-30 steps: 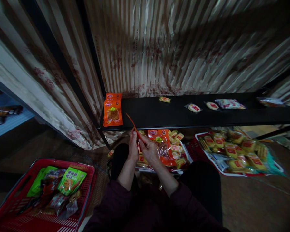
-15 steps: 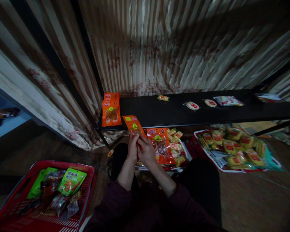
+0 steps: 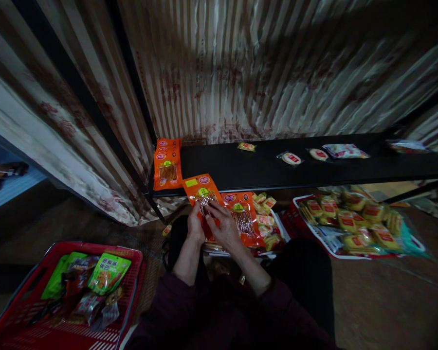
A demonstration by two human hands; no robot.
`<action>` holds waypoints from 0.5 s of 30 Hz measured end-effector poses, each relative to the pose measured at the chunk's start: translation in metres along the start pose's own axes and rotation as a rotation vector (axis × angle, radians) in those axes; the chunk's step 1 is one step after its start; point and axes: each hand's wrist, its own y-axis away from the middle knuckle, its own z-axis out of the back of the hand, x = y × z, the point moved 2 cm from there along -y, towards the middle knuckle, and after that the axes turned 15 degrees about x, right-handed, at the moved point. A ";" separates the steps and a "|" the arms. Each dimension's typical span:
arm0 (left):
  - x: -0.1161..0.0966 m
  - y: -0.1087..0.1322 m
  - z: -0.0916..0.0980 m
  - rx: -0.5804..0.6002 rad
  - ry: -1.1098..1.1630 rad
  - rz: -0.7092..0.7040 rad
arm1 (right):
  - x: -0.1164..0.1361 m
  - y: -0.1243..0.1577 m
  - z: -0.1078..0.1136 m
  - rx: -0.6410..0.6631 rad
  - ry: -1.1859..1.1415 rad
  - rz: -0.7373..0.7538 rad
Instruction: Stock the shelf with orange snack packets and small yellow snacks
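Note:
An orange snack packet (image 3: 205, 187) with a yellow label and brown sticks showing through its window tilts up in front of me. My left hand (image 3: 196, 226) grips its lower left side, with the thumb on the front. Across the packet's face lie the spread fingers of my right hand (image 3: 224, 228), touching the window. Just right of it, a second orange packet (image 3: 243, 221) rests on a basket of small yellow-wrapped biscuits (image 3: 265, 221). Several matching orange packets (image 3: 168, 170) overlap at the left end of the black shelf (image 3: 219, 167).
A red basket (image 3: 131, 255) with green and dark snack bags stands at lower left. Another basket (image 3: 336, 255) of yellow-wrapped biscuits is at right. Small wrapped items, including a round biscuit (image 3: 291, 158), lie along the shelf. A striped curtain (image 3: 241, 73) hangs behind, beside black posts.
The held packet has spread flatter and turned more toward me, showing more of its window. My hands have moved apart, and my right fingers have opened out over its front.

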 end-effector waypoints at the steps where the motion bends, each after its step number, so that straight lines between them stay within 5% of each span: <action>1: 0.000 0.000 0.000 0.022 0.009 0.015 | -0.002 -0.001 0.001 -0.019 0.017 -0.011; 15: -0.004 0.003 0.007 0.083 -0.002 0.102 | -0.032 -0.002 0.005 -0.158 -0.041 -0.180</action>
